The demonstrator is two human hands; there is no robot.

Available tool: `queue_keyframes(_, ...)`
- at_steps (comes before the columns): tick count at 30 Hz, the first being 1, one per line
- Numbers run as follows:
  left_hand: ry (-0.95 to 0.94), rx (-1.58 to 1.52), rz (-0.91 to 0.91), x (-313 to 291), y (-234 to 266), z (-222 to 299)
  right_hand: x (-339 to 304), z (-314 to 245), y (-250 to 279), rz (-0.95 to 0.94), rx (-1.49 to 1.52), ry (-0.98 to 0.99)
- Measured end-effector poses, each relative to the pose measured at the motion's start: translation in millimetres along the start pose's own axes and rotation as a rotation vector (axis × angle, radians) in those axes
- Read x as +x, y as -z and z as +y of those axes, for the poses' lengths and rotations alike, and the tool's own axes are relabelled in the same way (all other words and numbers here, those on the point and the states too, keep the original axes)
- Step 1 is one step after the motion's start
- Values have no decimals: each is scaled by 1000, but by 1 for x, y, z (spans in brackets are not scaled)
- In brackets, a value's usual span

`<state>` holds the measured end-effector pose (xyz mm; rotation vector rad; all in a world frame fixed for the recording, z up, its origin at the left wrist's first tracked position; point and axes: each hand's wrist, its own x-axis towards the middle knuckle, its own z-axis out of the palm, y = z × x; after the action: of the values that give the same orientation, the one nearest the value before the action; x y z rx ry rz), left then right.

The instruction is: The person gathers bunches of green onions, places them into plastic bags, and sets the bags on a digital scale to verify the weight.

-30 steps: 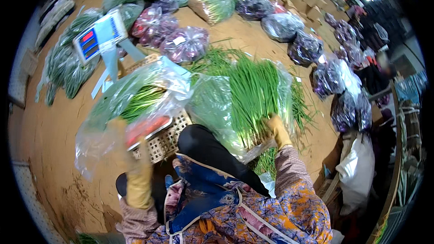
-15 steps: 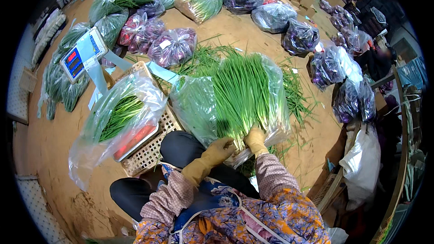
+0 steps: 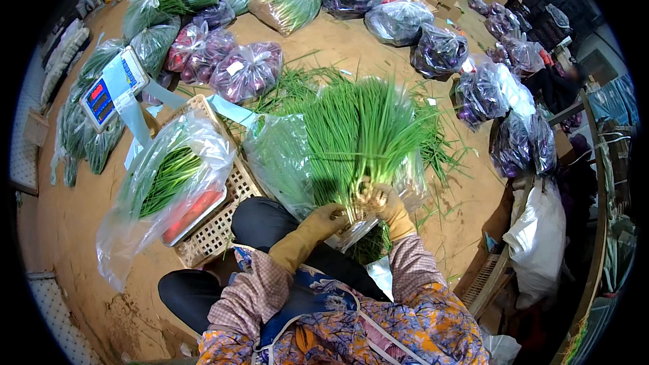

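A thick bunch of green onions (image 3: 331, 135) lies in a clear plastic bag (image 3: 278, 155) before me, leaves pointing away and roots toward me. My right hand (image 3: 394, 211), in a yellowish rubber glove, is closed around the root end of a separate bundle of green onions (image 3: 389, 132). This bundle fans out over the right part of the pile. My left hand (image 3: 326, 222), gloved alike, has its fingers curled against the root ends at the pile's near left corner. Whatever its fingertips hold is hidden.
To the left, an open bag of green onions (image 3: 169, 176) lies on a red-and-white tray (image 3: 193, 216) above a beige plastic crate (image 3: 209, 233). Beyond it stands a digital scale (image 3: 113, 91). Filled bags (image 3: 247, 71) ring the work spot; loose leaves (image 3: 443, 155) litter the floor.
My right hand has shifted slightly right and now lifts a bundle of green onions off the pile, its leaves spreading rightward. The left hand stays by the roots. The view has shifted slightly.
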<state>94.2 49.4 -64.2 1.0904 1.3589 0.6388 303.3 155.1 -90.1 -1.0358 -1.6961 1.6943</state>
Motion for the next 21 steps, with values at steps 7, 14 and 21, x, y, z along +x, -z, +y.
queue_keyframes(7,24,-791,-144,22,4,-13,4,-11,-61,-86,955,-146)
queue_keyframes(14,113,-1020,-93,34,2,-3,9,-42,-70,-14,-267,87)
queue_keyframes(21,-21,-937,-1,22,-3,21,11,-83,-44,-183,-644,-270)
